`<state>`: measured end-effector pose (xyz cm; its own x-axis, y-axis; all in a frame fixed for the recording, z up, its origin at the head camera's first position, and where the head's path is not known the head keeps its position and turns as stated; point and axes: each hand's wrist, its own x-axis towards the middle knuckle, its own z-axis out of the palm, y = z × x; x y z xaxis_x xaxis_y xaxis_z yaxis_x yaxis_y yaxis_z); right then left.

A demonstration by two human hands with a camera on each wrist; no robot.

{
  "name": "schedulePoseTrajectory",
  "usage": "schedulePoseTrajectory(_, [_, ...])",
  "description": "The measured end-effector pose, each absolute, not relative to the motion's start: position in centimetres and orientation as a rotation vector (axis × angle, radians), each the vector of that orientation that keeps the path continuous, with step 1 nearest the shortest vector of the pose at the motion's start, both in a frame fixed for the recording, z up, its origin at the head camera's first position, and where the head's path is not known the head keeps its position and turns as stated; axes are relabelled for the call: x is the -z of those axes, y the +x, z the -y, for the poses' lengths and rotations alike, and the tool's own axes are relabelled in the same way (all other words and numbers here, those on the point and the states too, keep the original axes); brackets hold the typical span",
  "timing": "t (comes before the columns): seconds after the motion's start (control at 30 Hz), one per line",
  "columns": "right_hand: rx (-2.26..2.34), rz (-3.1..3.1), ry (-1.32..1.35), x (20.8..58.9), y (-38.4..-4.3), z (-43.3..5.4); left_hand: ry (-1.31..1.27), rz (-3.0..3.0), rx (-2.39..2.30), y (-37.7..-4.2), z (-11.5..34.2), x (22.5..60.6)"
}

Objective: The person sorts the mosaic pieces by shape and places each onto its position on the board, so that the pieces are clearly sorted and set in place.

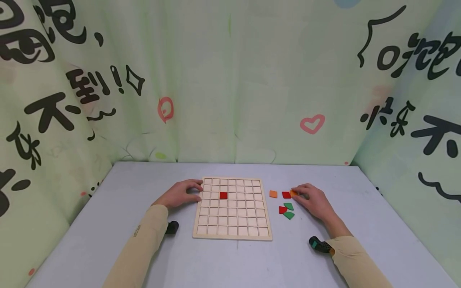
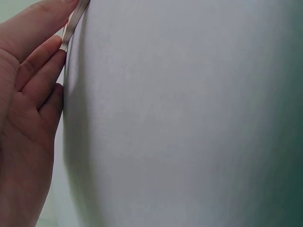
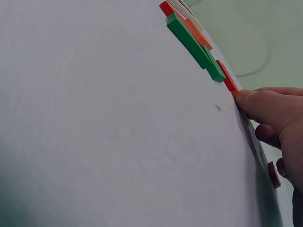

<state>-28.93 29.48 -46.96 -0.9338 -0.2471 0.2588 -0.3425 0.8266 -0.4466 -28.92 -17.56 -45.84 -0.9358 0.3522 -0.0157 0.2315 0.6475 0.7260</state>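
Observation:
A light wooden grid board [image 1: 232, 211] lies on the table, with one red square tile [image 1: 223, 195] in a cell of its upper left part. My left hand [image 1: 180, 193] rests at the board's left edge, its fingers and thumb touching the rim; in the left wrist view the fingers look fairly straight. To the right of the board, my right hand [image 1: 314, 201] pinches an orange tile [image 1: 293, 193] between thumb and fingers, beside a red tile [image 1: 286, 195]. In the right wrist view, a dark red piece [image 3: 273, 175] shows near the lower fingers; whether they touch it cannot be told.
Another orange tile [image 1: 273, 194] lies close to the board's right edge. Below it are two green pieces [image 1: 289, 215] and a red piece [image 1: 282, 210], partly overlapping. The pale table [image 1: 230, 264] is bounded by printed curtains [image 1: 234, 80] at the back and sides.

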Motion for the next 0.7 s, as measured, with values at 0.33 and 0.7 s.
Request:
schedulePoseTrajectory(0.33, [-0.817, 2.749, 0.336, 46.5, -29.2, -29.2, 0.484, -2.713, -1.149, -28.9, 17.6, 45.7])
schedulePoseTrajectory(0.7, [-0.941, 2.758, 0.240, 45.2, -29.1, -27.7, 0.488, -2.706, -1.158, -28.8, 17.7, 45.6])
